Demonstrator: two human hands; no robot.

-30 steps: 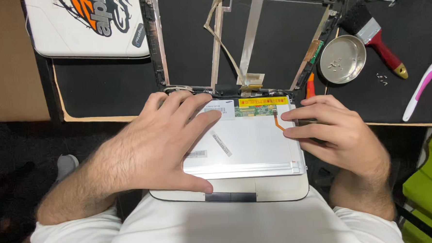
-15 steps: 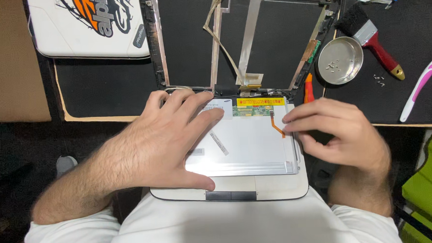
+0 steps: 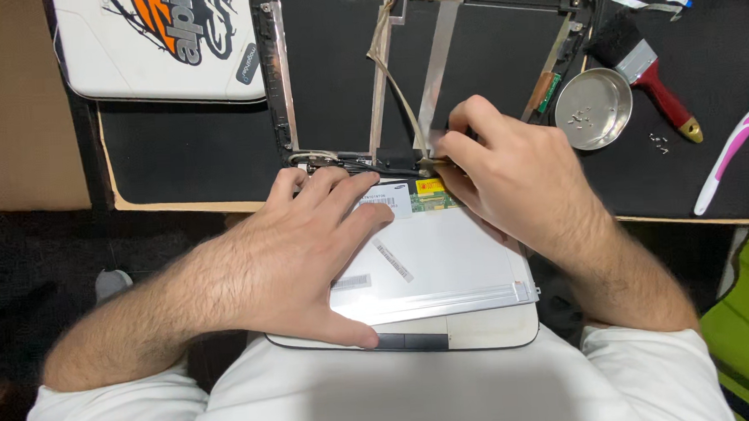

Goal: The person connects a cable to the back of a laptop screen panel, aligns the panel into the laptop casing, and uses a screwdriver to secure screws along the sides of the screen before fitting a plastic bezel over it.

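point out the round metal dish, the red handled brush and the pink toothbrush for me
round metal dish (image 3: 593, 108), head view, on the bare inner bottom.
red-handled brush (image 3: 662, 95), head view, on the red handle.
pink toothbrush (image 3: 730, 151), head view, on the middle of its handle.

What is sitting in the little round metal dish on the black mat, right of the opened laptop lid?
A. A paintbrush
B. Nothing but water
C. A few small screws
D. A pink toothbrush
C: the round metal dish holds a few tiny screws, while the red-handled brush and the pink toothbrush lie on the mat beside it.
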